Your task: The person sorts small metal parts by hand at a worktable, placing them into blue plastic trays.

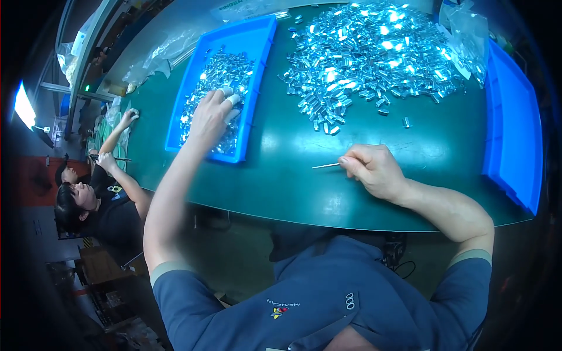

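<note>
My left hand [212, 116], with white covers on its fingertips, is over a blue tray [266, 44] at the left of the table. Its fingers are bent and drawn together. Whatever they hold, if anything, does not show. Small shiny metal pieces [228, 67] fill much of this tray. Near the front of the table, my right hand [374, 171] pinches a thin metal rod [326, 166], its free end pointing left. The rod is just above or on the green tabletop; which, I cannot tell.
A large heap of shiny metal pieces [369, 55] covers the back of the green table [281, 193]. Another blue tray [514, 128] stands at the right edge. Clear plastic bags [468, 29] lie behind it. At the far left, a co-worker [111, 193] handles something at the table.
</note>
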Tool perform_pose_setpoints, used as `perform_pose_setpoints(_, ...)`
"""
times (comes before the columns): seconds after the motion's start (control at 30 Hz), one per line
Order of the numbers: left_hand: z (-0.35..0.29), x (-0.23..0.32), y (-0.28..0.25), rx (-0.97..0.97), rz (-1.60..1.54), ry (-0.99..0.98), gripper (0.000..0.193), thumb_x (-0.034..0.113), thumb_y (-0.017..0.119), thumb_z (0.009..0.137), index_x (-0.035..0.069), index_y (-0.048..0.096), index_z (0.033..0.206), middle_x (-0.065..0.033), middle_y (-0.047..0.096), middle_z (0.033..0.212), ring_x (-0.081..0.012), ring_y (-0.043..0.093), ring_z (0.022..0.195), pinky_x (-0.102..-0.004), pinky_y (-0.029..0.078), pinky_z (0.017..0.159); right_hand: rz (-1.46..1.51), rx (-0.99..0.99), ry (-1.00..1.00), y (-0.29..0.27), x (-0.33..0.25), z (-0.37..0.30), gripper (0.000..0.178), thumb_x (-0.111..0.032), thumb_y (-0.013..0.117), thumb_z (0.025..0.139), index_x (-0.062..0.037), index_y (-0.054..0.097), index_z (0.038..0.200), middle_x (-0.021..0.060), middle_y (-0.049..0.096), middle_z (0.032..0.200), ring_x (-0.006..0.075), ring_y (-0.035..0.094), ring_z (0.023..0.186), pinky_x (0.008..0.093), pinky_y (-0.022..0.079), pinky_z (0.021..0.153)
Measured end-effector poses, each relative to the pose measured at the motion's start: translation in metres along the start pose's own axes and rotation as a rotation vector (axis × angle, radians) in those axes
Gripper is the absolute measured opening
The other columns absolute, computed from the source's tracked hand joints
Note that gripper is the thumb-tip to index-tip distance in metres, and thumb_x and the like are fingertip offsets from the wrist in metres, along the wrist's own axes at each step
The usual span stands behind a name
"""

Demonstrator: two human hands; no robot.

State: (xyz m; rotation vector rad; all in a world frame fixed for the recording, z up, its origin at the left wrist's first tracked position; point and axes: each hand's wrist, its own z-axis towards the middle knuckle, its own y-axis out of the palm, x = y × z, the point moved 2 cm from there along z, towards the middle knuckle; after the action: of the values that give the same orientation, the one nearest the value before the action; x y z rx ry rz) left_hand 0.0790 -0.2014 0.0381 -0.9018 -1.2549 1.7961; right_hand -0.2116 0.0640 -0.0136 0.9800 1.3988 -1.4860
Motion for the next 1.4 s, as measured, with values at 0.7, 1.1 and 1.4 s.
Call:
perform_pose_setpoints(0.7,0.152,0.123,0.009,0.029,-0.283,0.248,0.037,0.014,0.079,0.089,0.009,0.072,0.124,-0.0145,0.065,0.137,-0.0345,0.064,0.125,-0.0439,0.052,0.106,-0.182,0.022,-0.196,0.007,0.009,0.002,0.031,-0.034,0.065,0.1,-0.007,0.067,0.086,0.0152,0.071,0.081,0.039,0.07,0.079,0.0534,0.053,0.072)
perform_pose_setpoints(1.1,0.241,0.274,0.039,0.08,-0.417,0.712,0.049,0.026,0.078,0.089,0.008,0.065,0.132,-0.0163,0.059,0.141,-0.0385,0.058,0.125,-0.0481,0.049,0.104,-0.203,0.009,-0.284,0.015,0.001,0.006,0.031,-0.031,0.068,0.098,-0.004,0.069,0.083,0.0191,0.072,0.078,0.0412,0.072,0.078,0.0537,0.056,0.072)
perform_pose_setpoints(1.4,0.361,0.358,0.076,0.194,-0.228,0.827,0.048,0.042,0.072,0.094,0.007,0.067,0.128,-0.0153,0.064,0.13,-0.0351,0.06,0.122,-0.0467,0.049,0.102,-0.196,-0.012,-0.283,0.018,0.007,0.005,0.028,-0.033,0.065,0.099,-0.0082,0.066,0.084,0.0161,0.07,0.085,0.0408,0.069,0.08,0.0533,0.054,0.071)
